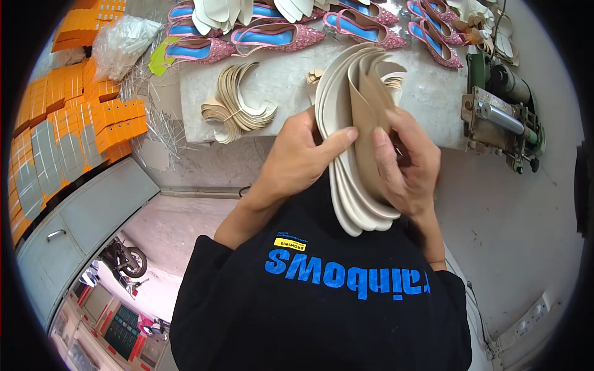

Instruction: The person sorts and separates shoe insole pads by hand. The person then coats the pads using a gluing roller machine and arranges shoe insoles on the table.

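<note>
Held upright in front of my chest is a fanned stack of cream shoe insoles (337, 179), their curved ends hanging past my hands. My left hand (300, 154) is closed round the stack's left side, thumb pressed on the front. On the right, my right hand (411, 164) pinches a tan-faced insole (366, 148) between thumb and fingers, bending it lengthwise. A bundle of curled insoles (238, 105), tied round the middle, lies on the table to the left. Another bundle (395, 79) lies partly hidden behind my hands.
Pink glittery slingback shoes (278, 37) with blue inner soles line the far side of the pale table (195, 93). At the right edge stands a small roller machine (504, 120). Orange boxes (114, 120) are stacked at the left, near a clear plastic bag (124, 46) and loose strips.
</note>
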Tool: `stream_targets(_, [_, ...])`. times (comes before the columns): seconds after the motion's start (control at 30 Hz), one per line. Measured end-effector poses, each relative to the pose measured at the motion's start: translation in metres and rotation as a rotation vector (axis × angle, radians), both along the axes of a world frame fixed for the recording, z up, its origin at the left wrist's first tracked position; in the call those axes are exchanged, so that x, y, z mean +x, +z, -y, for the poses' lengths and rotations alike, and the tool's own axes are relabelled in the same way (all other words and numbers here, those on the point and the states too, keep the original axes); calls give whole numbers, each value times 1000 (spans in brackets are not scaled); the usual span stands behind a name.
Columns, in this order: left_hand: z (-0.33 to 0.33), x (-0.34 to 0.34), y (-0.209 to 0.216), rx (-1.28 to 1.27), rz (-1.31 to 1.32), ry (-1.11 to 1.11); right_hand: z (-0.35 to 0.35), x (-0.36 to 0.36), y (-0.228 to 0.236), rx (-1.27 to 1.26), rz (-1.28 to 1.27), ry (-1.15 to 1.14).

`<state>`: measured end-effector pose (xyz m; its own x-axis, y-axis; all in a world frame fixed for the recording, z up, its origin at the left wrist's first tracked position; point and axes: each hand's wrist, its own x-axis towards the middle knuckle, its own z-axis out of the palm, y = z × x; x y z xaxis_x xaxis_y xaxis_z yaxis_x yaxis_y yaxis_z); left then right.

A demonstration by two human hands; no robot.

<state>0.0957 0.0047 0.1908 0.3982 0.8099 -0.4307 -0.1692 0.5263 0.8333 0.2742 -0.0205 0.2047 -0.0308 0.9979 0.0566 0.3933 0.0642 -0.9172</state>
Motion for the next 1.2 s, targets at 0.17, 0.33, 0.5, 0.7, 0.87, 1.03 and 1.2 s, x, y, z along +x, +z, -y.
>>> stream_targets(0.17, [10,3,-65,25,-74,110,-4,-26,-45,-168,-256,-152])
stream_targets(0.33, [4,-67,-113,-395,26,486,-16,35,-102,-688,-757,-265])
stream_targets(0.5, [-2,-117,-149,-314,63,613,-9,70,-112,-675,-1139,-18])
stream_targets(0.7, [-55,-64,-212,-23,-404,314,-33,39,-118,-576,-1215,-115])
stream_targets(0.87, [-95,-22,-265,462,-393,191,-26,38,-150,-643,-1090,-100])
stream_targets(1.03, [-100,-21,-266,388,-432,114,-20,22,-167,-766,-954,-96])
stream_targets(1.2, [-88,-1,-269,280,-833,181,-34,-12,-180,-593,-656,-261])
